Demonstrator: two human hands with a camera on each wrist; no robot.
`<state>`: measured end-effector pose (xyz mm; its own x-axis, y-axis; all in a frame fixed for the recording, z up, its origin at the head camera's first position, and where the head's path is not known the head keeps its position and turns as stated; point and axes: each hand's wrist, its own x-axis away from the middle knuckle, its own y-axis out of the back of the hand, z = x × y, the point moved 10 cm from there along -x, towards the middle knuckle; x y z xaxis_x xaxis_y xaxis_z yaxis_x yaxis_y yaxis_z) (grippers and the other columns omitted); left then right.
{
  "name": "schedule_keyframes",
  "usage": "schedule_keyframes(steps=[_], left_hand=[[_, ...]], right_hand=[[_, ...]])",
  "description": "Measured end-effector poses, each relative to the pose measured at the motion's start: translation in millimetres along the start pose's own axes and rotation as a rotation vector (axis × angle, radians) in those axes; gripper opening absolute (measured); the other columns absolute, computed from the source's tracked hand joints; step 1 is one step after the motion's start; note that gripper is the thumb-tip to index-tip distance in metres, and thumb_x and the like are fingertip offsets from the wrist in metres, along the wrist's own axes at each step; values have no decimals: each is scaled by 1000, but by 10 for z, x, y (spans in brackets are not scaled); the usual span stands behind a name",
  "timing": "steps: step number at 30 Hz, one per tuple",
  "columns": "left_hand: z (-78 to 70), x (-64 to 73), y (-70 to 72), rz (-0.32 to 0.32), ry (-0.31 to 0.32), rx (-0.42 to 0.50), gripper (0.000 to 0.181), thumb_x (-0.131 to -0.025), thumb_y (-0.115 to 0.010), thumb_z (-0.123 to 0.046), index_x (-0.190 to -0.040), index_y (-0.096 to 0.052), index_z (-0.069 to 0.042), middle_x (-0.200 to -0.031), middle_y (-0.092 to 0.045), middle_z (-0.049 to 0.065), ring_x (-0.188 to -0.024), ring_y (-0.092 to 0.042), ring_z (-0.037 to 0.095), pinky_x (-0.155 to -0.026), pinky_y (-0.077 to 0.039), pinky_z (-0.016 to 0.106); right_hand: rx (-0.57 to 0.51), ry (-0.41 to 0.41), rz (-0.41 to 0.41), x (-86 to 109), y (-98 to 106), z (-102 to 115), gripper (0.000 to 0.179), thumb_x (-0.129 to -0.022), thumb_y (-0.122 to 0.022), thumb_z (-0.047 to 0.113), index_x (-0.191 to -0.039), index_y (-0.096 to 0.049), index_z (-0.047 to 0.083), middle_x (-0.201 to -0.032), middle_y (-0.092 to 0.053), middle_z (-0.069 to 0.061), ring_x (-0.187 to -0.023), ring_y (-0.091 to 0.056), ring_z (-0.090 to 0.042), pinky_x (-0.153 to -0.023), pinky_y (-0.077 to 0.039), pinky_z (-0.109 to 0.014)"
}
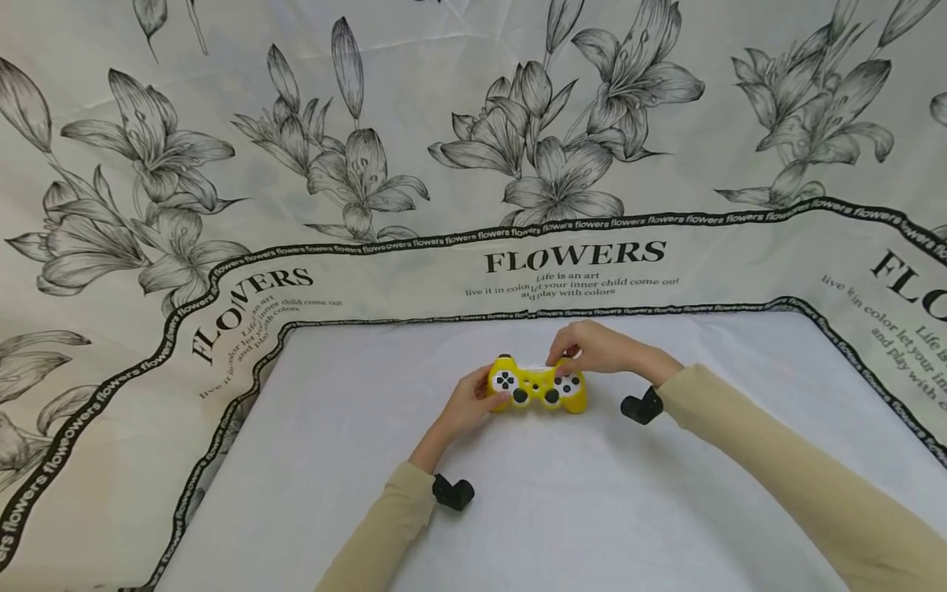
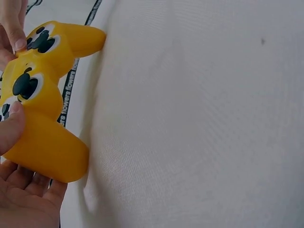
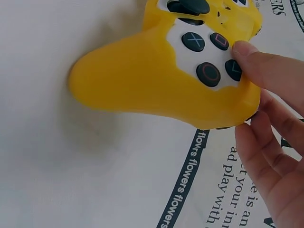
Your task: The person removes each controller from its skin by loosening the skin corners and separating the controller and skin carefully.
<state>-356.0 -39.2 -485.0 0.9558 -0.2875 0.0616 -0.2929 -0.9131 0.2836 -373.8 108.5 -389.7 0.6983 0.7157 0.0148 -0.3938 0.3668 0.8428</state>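
Observation:
A yellow game controller (image 1: 534,385) with black buttons and thumbsticks on white patches is held up between both hands, its grip ends toward the person. My left hand (image 1: 468,403) grips its left side; in the left wrist view the thumb lies on top and the fingers curl beneath the yellow handle (image 2: 52,147). On the far right corner, my right hand (image 1: 592,349) pinches the controller. The right wrist view shows that thumb (image 3: 266,71) beside the symbol buttons (image 3: 209,73), with the fingers at the shoulder edge. Parts of the underside are hidden.
A white cloth-covered table (image 1: 340,460) lies under the hands. Behind it hangs a cloth (image 1: 399,279) printed with flowers and lettering, edged by black bands. Black devices sit at the left wrist (image 1: 453,492) and right wrist (image 1: 642,405).

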Motion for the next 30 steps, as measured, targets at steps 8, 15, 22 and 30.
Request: schedule_keyframes(steps=[8,15,22,30], left_hand=[[8,-21,-3,-19,9,-40,61,-92,-65,-16,-143,-39,0,-141,-50,17,-128,-50,27,-108,-41,39],[23,-15,-25,-27,32,-52,60,-92,-65,-17,-144,-38,0,-142,-49,17,-129,-50,26,-109,-40,39],[7,-9,-17,-24,30,-65,61,-92,-65,-17,-144,-38,0,-141,-50,16,-128,-50,26,-109,-40,39],[27,-23,8,-42,30,-67,60,-92,-65,-19,-143,-40,0,-141,-50,16,-129,-50,26,-109,-39,39]], right_hand=[[63,29,-20,17,36,73,10,-81,-75,11,-90,-77,15,-97,-73,3,-93,-57,-14,-82,-54,-30],[152,82,-21,4,32,131,8,-80,-77,13,-86,-76,18,-90,-71,9,-88,-54,-10,-80,-53,-33],[215,75,5,-27,13,180,9,-79,-79,16,-84,-74,20,-86,-68,12,-90,-53,-11,-84,-51,-34],[196,94,-37,-31,-20,173,10,-79,-78,16,-89,-76,19,-87,-69,12,-90,-53,-10,-82,-49,-33]])
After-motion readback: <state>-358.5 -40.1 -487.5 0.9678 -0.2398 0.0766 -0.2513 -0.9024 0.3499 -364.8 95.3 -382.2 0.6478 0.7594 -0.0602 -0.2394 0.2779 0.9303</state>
